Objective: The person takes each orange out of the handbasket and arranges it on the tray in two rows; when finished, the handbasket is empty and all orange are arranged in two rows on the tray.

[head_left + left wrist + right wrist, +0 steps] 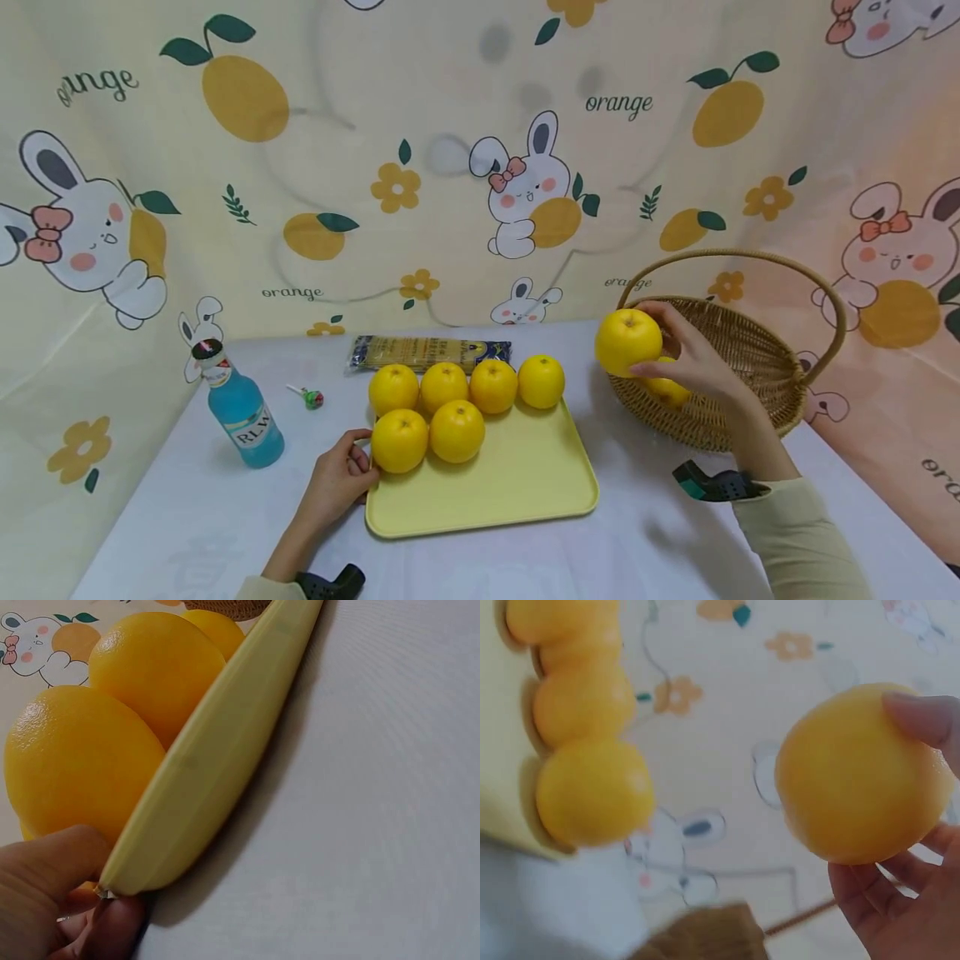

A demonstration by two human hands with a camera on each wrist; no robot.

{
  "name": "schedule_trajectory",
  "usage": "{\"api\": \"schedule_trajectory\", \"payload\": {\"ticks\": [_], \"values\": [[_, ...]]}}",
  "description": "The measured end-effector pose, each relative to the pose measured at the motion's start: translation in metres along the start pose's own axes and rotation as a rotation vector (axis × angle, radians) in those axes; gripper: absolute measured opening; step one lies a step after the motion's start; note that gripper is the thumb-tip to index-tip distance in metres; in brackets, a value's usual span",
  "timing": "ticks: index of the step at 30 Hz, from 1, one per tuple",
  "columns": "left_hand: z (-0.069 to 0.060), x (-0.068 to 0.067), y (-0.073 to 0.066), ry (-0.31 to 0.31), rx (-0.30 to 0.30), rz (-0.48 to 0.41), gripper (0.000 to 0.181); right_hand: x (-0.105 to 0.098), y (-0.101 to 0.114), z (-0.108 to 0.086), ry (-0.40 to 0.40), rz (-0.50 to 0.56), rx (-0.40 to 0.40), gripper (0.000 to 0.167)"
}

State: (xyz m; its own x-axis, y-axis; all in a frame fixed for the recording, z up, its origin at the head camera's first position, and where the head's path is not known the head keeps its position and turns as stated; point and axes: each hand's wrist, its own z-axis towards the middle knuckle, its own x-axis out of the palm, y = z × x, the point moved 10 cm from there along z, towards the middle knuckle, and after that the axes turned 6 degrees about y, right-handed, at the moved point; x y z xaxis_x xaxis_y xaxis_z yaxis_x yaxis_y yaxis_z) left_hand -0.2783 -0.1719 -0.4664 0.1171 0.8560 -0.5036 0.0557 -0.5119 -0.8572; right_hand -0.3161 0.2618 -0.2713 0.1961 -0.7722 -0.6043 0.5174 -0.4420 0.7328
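My right hand [693,354] grips an orange [628,342] between thumb and fingers, above the left rim of a wicker basket [757,358]. Beneath it, at least one more orange [671,392] shows inside the basket, partly hidden by the hand. With the left hand [337,479] I pinch the left edge of a yellow tray [517,487]; in the left wrist view the fingers [56,862] hold its rim at a corner. On the tray, several oranges [492,386] stand in a back row, and two more, including this front orange [457,431], sit before them.
A bottle of blue drink [247,412] stands at the left, with a wrapped lollipop [312,399] lying near it. Behind the tray lies a long packet [427,352], apparently noodles. The basket's handle [750,254] arches upward. A printed cloth [435,100] hangs at the back.
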Motion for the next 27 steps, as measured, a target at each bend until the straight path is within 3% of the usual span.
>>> {"api": "schedule_trajectory", "payload": {"ticks": [11,17,21,27], "values": [[0.0,0.0,0.0,0.003,-0.01,-0.025,0.058,0.074,0.002,0.015,0.027,0.136,-0.049,0.07],[0.0,-0.002,-0.001,0.0,0.001,-0.025,0.058,0.116,-0.002,0.022,0.08,0.12,-0.054,0.07],[-0.001,-0.002,-0.002,0.0,0.001,-0.031,0.057,0.141,-0.011,0.022,0.099,0.098,-0.016,0.069],[-0.002,-0.002,-0.004,0.006,0.017,-0.027,0.056,0.163,-0.024,0.018,0.105,0.088,0.012,0.069]]}}
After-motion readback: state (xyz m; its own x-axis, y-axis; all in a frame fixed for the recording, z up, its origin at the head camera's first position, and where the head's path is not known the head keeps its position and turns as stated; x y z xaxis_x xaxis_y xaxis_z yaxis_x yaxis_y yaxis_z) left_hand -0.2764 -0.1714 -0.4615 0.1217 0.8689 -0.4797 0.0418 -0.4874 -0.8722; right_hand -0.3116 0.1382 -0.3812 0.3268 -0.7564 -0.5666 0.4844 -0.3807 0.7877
